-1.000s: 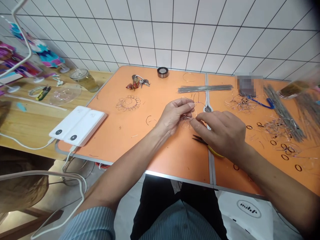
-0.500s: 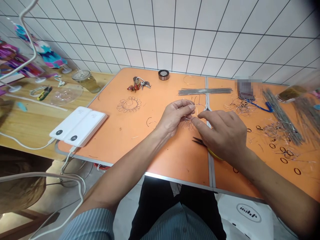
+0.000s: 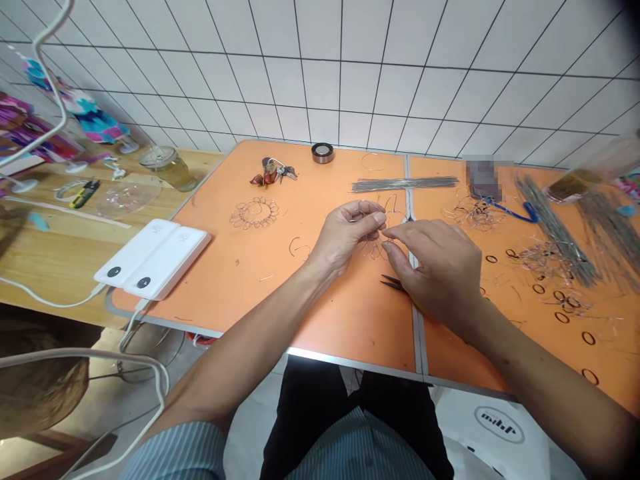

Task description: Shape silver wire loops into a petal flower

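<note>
Thin bent wire (image 3: pixel 373 251) with looped ends shows below and between my hands over the orange table. My left hand (image 3: pixel 350 230) pinches it between thumb and fingers. Close against it, my right hand (image 3: pixel 437 267) has its thumb and index finger brought together at the wire; the exact contact is too small to make out. Dark-tipped pliers (image 3: pixel 393 283) lie partly hidden under my right hand. To the left, a ring of looped wire (image 3: pixel 254 213) lies flat on the table. Behind my hands is a bundle of straight wires (image 3: pixel 405 184).
A roll of tape (image 3: pixel 323 153) and a bunch of keys (image 3: pixel 274 172) lie at the back. White power banks (image 3: pixel 153 257) sit at the left edge. Wire bundles (image 3: pixel 557 230), tangled wire scraps (image 3: pixel 543 260) and several dark rings (image 3: pixel 589 338) spread across the right side.
My right thumb and index finger have drawn closer together at the wire, and the right hand has shifted slightly left. The whole view has moved a little.
</note>
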Tool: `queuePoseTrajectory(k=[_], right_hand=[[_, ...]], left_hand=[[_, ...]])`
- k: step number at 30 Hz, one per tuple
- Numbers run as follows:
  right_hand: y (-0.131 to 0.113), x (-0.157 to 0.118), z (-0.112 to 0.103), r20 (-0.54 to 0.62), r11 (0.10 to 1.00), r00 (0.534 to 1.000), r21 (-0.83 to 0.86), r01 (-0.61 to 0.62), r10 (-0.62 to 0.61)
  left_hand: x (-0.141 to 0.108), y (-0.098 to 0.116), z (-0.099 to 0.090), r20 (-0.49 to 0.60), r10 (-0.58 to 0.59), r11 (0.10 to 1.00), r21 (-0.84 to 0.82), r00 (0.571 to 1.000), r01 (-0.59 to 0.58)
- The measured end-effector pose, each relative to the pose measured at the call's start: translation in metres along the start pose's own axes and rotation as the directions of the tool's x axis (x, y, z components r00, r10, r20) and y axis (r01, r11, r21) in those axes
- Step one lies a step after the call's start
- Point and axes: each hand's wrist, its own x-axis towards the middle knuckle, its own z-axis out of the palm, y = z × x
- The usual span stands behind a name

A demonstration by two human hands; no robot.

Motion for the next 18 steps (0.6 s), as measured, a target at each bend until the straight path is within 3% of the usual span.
queuePoseTrajectory(k=[4, 7, 8, 11, 15, 18], right_hand=[[0.005, -0.007, -0.019, -0.031, 0.989, 0.995, 0.117, -0.091, 0.095], [0.020, -0.031, -0.039, 0.128, 0.981, 0.977, 0.075, -0.179, 0.169], [0.026, -0.041, -0.044, 0.237, 0.983, 0.957, 0.036, -0.180, 0.167], [0.039, -0.070, -0.049, 0.532, 0.981, 0.825, -0.095, -0.166, 0.191], [0.043, -0.084, -0.041, 0.692, 0.982, 0.701, -0.170, -0.076, 0.174], [0.042, -0.078, -0.036, 0.731, 0.980, 0.655, -0.179, -0.087, 0.192]], left_hand=[[0.002, 0.001, -0.002, -0.015, 0.002, 1.000, -0.012, 1.000, -0.002], [0.002, 0.005, -0.004, -0.024, -0.005, 1.000, -0.030, 1.000, 0.004], [0.002, 0.006, -0.004, -0.027, -0.002, 1.000, -0.021, 1.000, 0.001], [0.002, 0.009, -0.003, -0.068, 0.019, 1.000, 0.018, 0.997, -0.018], [0.002, 0.009, -0.003, -0.042, 0.037, 0.999, 0.033, 0.998, -0.036], [0.003, 0.008, -0.005, -0.006, 0.055, 0.998, 0.027, 0.998, -0.055]])
